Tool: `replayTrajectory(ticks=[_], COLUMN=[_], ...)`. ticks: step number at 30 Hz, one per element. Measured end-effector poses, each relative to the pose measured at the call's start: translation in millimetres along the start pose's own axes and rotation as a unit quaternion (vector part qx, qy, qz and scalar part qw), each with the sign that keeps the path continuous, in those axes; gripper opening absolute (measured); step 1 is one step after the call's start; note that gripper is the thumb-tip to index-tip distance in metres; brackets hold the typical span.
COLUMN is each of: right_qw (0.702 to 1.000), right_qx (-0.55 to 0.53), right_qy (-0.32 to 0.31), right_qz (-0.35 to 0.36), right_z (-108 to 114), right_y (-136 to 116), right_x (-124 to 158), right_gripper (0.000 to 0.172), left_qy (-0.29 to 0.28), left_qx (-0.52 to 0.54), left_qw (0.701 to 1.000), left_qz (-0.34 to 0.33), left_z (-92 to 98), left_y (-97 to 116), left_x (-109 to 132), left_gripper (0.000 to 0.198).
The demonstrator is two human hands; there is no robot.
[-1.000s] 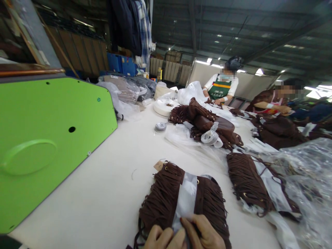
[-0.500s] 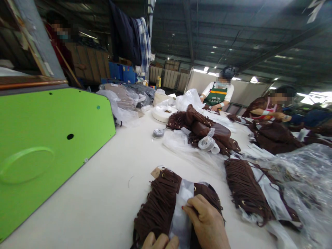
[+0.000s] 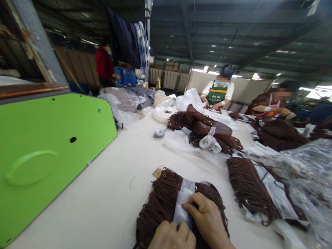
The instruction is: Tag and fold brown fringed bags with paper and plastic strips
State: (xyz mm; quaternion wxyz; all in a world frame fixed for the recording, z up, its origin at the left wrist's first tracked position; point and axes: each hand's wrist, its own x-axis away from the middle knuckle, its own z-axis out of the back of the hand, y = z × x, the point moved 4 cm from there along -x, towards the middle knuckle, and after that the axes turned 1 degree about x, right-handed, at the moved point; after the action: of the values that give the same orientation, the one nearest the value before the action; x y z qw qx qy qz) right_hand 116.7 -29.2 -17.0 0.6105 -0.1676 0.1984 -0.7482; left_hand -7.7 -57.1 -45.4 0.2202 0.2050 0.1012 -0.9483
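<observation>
A dark brown fringed bag (image 3: 159, 204) with brass eyelets lies on the white table just in front of me. A band of translucent plastic film (image 3: 185, 193) runs across its middle, and a small tan tag (image 3: 157, 172) sticks out at its far end. On the film's right side my right hand (image 3: 209, 216) is closed, thumb and forefinger pinching the film. My left hand (image 3: 172, 237) rests on the film's near part with curled fingers; its fingertips are hidden, so what it grips is unclear.
To the right lies another wrapped fringed bag (image 3: 251, 186) beside crumpled clear plastic (image 3: 311, 180). Farther back are a brown bag pile (image 3: 199, 124), a tape roll (image 3: 208, 142) and a small grey disc (image 3: 159, 134). A green machine panel (image 3: 62, 138) borders the left. Co-workers stand beyond.
My left hand has moved up and right along the film, closer to my right hand. My right hand stays pinching the film. A co-worker at the back left has moved right.
</observation>
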Motion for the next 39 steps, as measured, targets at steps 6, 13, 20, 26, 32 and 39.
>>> replayTrajectory(ticks=[6, 13, 20, 26, 32, 39], right_qw=[1.0, 0.998, 0.996, 0.99, 0.946, 0.876], right_qx=[-0.006, -0.027, -0.031, -0.058, -0.238, -0.153], right_qy=[0.03, 0.057, 0.071, 0.129, 0.216, 0.428], right_qz=[0.002, -0.016, -0.038, -0.005, -0.027, -0.161], right_z=[-1, 1, 0, -4, 31, 134], right_y=[3, 5, 7, 7, 19, 102], right_x=[0, 0, -1, -2, 21, 119], right_gripper=[0.016, 0.016, 0.015, 0.017, 0.027, 0.039], left_qy=[0.136, 0.164, 0.107, 0.099, 0.082, 0.138], left_qx=[-0.101, -0.088, -0.085, -0.08, -0.058, 0.097], left_qw=[0.985, 0.983, 0.991, 0.992, 0.995, 0.984], left_qz=[0.014, 0.014, 0.01, 0.011, -0.005, 0.054], left_z=[1.7, 2.8, 0.7, 5.1, 5.9, -19.3], left_y=[2, -6, -8, -9, -8, -10], left_x=[-5, -3, 0, -4, 0, 14], left_gripper=[0.017, 0.027, 0.034, 0.038, 0.035, 0.043])
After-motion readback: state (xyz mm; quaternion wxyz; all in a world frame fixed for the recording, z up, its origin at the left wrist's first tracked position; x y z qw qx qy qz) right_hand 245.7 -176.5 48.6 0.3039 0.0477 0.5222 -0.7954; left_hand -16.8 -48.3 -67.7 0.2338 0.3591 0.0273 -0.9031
